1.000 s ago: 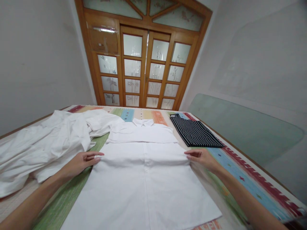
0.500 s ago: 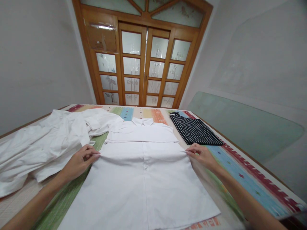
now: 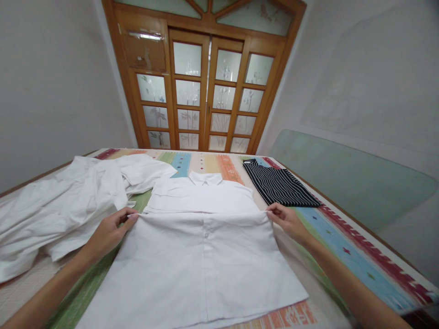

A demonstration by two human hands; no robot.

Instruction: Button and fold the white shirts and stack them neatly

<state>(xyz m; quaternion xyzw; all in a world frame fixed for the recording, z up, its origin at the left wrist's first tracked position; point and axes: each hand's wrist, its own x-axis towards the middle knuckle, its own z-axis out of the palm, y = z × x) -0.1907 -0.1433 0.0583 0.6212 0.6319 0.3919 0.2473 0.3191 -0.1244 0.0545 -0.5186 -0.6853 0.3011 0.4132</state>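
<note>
Your smooth, buttoned white shirt point(image 3: 192, 265) fills the lower middle of the frame (crumpled white cloth point(image 3: 78, 208) spreads at left). Your left hand point(image 3: 111, 230) and right hand point(image 3: 291, 224) pinch its opposite edges, thumbs against fingers, forearms point(image 3: 65, 281) slanting in from the lower corners.

Over there, the left hand point(image 3: 115, 228) and right hand point(image 3: 290, 223) pinch a white shirt point(image 3: 192, 262) at opposite sides. A crumpled white garment point(image 3: 68, 208) lies left, folded striped clothing point(image 3: 279, 183) right.
</note>
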